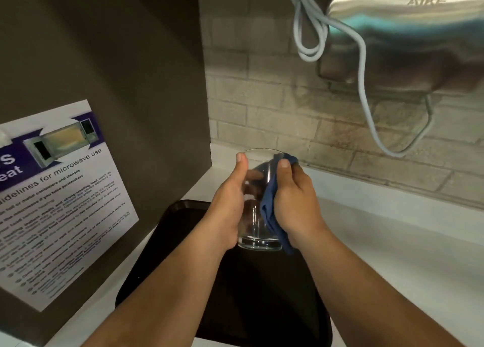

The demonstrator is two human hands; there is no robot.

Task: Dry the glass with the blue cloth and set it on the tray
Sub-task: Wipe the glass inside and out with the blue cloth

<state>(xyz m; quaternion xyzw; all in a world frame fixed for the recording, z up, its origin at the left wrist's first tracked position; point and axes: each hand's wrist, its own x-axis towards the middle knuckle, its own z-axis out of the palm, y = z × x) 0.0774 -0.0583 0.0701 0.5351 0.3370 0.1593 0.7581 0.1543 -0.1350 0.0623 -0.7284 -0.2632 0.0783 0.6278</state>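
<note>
Left hand (230,210) gripped the glass (258,202); right hand (296,202) pressed the blue cloth (269,207) against it, above the tray (262,294). A wet wall might slip.

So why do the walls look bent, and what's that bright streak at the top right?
Head view: the wide-angle lens bows the dark panel and tiled wall near the edges. The streak is glare with a teal tint on the steel hand dryer, which looks soft and blurred. The glass shows bright highlights at its base; the black tray swallows most detail.
</note>
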